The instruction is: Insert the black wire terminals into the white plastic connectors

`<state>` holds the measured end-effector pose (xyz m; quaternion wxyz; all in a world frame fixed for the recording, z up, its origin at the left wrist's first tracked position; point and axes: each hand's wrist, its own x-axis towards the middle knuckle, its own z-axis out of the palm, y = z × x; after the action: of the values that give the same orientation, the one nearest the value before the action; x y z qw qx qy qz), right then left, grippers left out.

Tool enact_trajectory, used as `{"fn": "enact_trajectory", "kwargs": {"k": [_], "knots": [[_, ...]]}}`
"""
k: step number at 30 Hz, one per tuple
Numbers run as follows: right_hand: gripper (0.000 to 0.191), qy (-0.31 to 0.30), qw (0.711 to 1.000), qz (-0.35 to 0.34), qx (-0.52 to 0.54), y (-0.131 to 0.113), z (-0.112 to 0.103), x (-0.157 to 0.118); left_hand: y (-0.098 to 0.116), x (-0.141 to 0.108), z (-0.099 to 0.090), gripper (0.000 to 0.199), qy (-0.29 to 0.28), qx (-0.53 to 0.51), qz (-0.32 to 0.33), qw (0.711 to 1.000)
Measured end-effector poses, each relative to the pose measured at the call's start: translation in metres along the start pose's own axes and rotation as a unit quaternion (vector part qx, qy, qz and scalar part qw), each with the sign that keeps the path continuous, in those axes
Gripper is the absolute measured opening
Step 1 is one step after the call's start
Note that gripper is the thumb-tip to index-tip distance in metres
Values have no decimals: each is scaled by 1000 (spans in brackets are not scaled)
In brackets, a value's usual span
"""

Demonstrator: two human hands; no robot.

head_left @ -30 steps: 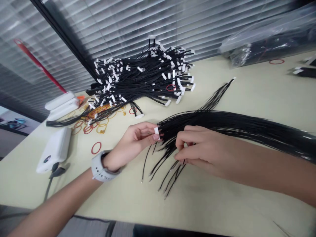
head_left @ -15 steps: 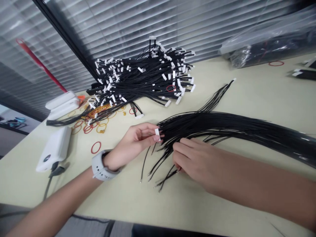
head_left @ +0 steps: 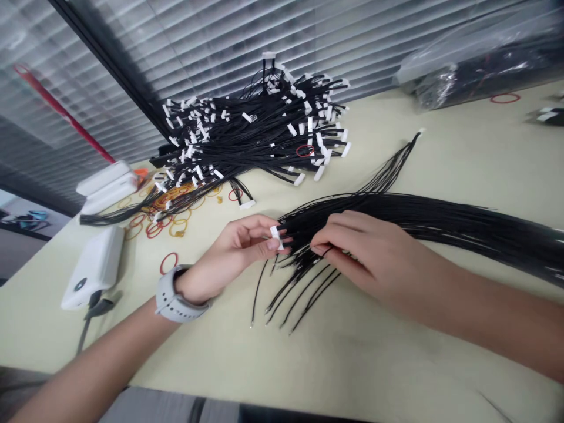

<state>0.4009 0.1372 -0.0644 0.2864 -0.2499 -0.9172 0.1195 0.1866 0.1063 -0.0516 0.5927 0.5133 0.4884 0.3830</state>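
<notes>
Between thumb and fingers, my left hand pinches a small white connector at the left end of the black wires. My right hand is closed on a thin black wire, just right of the connector. A long bundle of black wires runs from behind both hands to the right edge. Several loose wire ends with metal tips fan out on the table below the hands. One group of wires sticks up from the bundle to a white end.
Behind lies a pile of black cables with white connectors. Red and yellow rubber bands, a white power bank with a cable and white boxes are at left. A clear plastic bag lies back right.
My right hand has moved up and shows a wire at its fingertips. The loose wire ends below it have spread out. My left hand still holds the connector, and the view has shifted slightly.
</notes>
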Motion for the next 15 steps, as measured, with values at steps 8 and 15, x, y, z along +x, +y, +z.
{"fn": "enact_trajectory", "kwargs": {"k": [8, 15], "knots": [[13, 70, 974, 192, 94, 2, -8, 5, -1, -1, 1, 11, -1, 11, 1, 1000], [14, 45, 973, 197, 110, 2, -8, 4, 1, -1, 2, 11, -9, 1, 6, 1000]]}}
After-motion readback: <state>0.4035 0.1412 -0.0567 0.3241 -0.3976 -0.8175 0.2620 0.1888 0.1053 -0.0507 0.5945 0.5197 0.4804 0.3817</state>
